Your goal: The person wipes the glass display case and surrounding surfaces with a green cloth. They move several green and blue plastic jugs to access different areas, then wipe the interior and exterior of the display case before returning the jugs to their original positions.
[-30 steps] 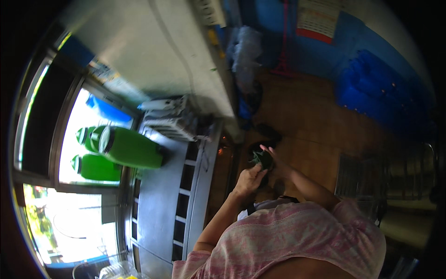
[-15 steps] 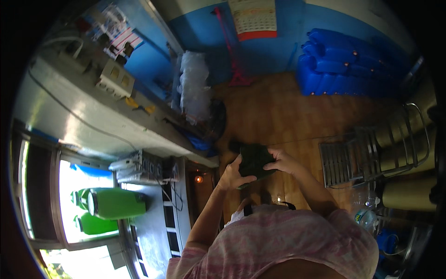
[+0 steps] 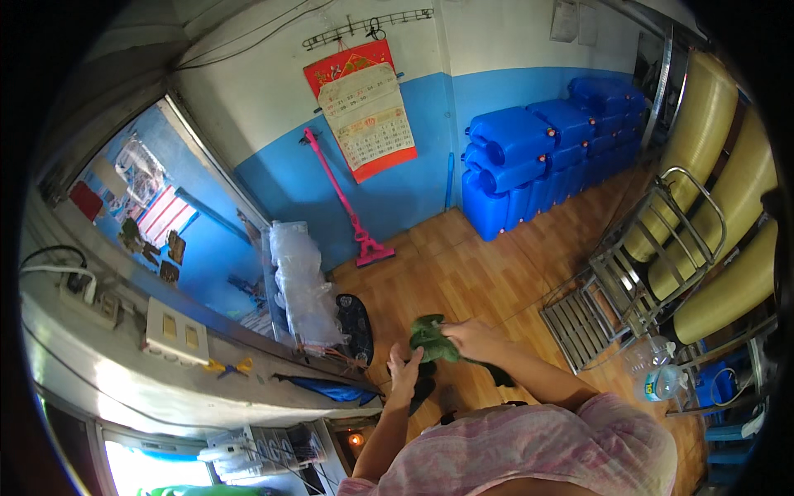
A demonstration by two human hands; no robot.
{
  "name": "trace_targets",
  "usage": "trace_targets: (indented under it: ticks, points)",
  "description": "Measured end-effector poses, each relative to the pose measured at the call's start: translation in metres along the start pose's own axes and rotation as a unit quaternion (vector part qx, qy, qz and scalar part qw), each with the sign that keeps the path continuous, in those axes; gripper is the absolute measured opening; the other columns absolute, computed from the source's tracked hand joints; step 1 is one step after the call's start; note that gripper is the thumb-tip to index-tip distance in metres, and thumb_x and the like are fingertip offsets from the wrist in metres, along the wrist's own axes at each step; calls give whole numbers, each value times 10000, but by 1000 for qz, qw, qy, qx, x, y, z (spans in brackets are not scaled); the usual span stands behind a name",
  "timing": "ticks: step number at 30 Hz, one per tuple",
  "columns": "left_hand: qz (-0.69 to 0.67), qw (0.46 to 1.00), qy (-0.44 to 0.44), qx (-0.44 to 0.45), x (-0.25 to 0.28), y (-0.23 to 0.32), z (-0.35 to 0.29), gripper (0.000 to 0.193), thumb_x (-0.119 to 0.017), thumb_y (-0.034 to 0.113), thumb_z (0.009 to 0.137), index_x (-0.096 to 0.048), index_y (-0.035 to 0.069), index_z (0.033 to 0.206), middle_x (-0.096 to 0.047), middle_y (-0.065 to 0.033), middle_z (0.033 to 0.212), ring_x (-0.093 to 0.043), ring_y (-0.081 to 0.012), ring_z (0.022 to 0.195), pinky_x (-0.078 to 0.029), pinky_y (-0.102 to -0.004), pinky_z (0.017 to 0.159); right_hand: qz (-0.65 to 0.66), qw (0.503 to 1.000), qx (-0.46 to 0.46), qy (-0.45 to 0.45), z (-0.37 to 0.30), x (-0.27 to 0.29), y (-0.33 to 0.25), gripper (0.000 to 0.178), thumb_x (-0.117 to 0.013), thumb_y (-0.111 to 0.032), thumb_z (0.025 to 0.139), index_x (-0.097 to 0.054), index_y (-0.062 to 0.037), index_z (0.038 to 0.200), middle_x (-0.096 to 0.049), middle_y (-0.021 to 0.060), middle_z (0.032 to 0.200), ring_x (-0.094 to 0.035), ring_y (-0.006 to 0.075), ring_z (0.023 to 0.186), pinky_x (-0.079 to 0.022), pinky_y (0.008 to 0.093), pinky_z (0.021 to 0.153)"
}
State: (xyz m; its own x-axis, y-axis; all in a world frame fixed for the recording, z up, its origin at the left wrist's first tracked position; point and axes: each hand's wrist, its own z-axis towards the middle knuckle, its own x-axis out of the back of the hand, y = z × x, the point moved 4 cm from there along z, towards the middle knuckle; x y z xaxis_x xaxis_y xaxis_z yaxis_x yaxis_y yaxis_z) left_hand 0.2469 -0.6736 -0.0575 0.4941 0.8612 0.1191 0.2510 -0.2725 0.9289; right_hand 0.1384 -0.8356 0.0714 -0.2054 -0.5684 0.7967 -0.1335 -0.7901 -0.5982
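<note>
Crumpled green cloth (image 3: 428,337) is held up in front of my body, over the wooden-looking floor. My right hand (image 3: 475,341) is closed on its right side, and a dark strip hangs below that wrist. At the cloth's lower left edge, my left hand (image 3: 403,370) pinches it between thumb and fingers. Its exact kind cannot be made out from the bunched folds.
Blue jerrycans (image 3: 529,157) are stacked against the far wall. A folding metal trolley (image 3: 595,314) and clear plastic bottles (image 3: 660,380) stand at right. A pink mop (image 3: 347,207) leans below a calendar (image 3: 368,116). Plastic-wrapped goods (image 3: 302,285) stand by the doorway at left.
The view has tilted up toward the far wall. The cloth, spread flat between both hands before, is now bunched, with my right hand gripping higher on it.
</note>
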Motion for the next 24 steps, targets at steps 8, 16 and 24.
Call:
trace_targets:
  ticks: [8, 16, 24]
  points:
    - [98, 936, -195, -276, -5, 103, 47, 630, -724, 382, 749, -534, 73, 1264, -566, -150, 1217, -570, -287, 1068, -456, -396, 920, -131, 937, 232, -225, 70, -59, -103, 437, -527, -96, 813, -517, -75, 1248, -506, 302, 1221, -606, 424, 973, -516, 486, 759]
    - [134, 902, -128, -390, 52, 170, 107, 558, -635, 380, 809, -521, 76, 1264, -579, -104, 1219, -548, -270, 1096, -420, -398, 965, 413, 908, -74, -13, 174, -13, -31, 102, -576, -72, 881, -660, -73, 939, -613, 12, 704, -584, 84, 575, -489, 215, 517]
    - [370, 888, -21, -272, 79, 76, 164, 552, -503, 406, 888, -459, 105, 1349, -476, -95, 1365, -422, -275, 1273, -266, -399, 1106, 20, 967, 192, -164, 234, -107, -12, 615, -519, -467, 914, -358, -186, 1436, -211, 301, 1476, -231, 519, 1333, -275, 626, 1030]
